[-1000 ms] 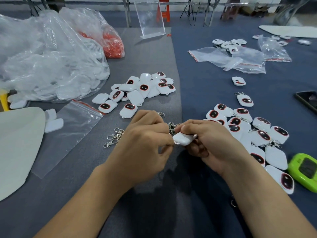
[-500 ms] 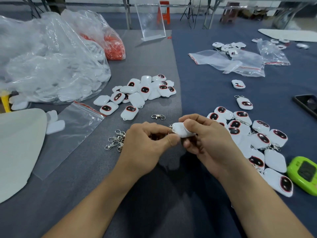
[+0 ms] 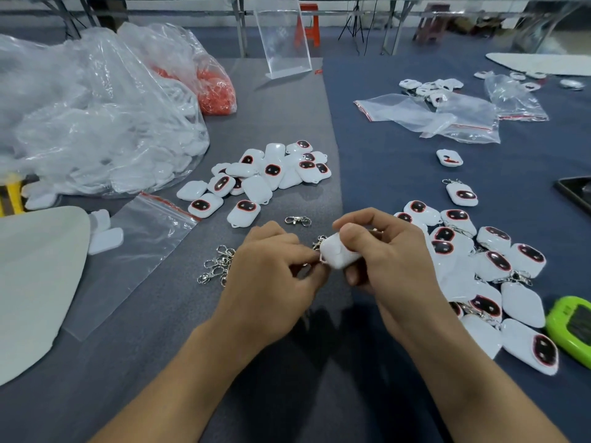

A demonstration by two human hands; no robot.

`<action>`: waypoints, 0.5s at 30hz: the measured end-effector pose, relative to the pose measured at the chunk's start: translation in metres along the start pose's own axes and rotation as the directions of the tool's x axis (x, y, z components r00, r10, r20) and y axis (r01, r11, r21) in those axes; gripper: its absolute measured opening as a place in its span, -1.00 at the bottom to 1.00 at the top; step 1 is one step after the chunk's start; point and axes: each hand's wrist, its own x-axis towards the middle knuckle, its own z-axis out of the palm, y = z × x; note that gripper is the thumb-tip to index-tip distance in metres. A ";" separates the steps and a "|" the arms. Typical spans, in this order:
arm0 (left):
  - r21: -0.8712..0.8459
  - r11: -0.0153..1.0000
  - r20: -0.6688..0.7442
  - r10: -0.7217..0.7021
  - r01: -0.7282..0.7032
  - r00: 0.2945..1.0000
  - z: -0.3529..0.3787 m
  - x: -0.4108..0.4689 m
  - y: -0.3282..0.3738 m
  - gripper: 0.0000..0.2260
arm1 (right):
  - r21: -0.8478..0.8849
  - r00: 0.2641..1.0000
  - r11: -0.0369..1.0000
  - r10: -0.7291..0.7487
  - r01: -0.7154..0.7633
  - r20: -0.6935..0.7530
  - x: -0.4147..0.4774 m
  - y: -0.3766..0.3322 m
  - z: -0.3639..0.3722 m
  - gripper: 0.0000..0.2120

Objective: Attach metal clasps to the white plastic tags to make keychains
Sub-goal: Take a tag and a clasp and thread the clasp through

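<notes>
My right hand [image 3: 383,260] pinches a white plastic tag [image 3: 337,255] between thumb and fingers, just above the table. My left hand [image 3: 271,276] pinches a metal clasp [image 3: 319,243] at the tag's left corner; most of the clasp is hidden by my fingers. A loose clasp [image 3: 297,220] lies just beyond my hands. A small heap of clasps [image 3: 217,265] lies left of my left hand. A pile of bare tags [image 3: 259,177] sits farther back. Tags with clasps on them [image 3: 479,260] lie heaped to the right.
A big clear bag of white tags [image 3: 96,123] and a bag of orange parts [image 3: 214,91] fill the back left. An empty zip bag [image 3: 140,247] lies left. A green device [image 3: 572,330], a phone [image 3: 579,193], more zip bags [image 3: 441,116] and an acrylic stand [image 3: 284,36] sit right and back.
Both hands have lifted slightly and shifted away from me with the tag and clasp. The loose clasp beyond them, covered a second ago, now shows. The tag has turned in my right hand.
</notes>
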 end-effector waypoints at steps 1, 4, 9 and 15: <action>-0.168 0.975 0.049 -0.139 0.145 0.989 0.000 0.001 0.001 -0.90 | 0.032 0.999 0.998 0.053 -0.053 0.006 0.001 -0.002 -0.002 -0.75; -0.566 0.706 0.281 -0.321 0.426 0.904 -0.003 0.005 0.003 -0.94 | 0.152 0.980 0.968 0.190 -0.198 0.064 0.002 -0.004 -0.003 -0.72; -0.590 0.744 0.202 -0.243 0.315 0.949 -0.004 0.007 0.006 -0.88 | 0.299 0.959 0.912 0.259 -0.282 0.114 0.001 -0.004 -0.004 -0.77; 0.227 0.934 0.065 0.267 -0.275 0.961 -0.004 0.006 0.003 -0.78 | -0.298 0.950 0.912 -0.309 0.281 -0.048 -0.009 0.005 0.007 -0.88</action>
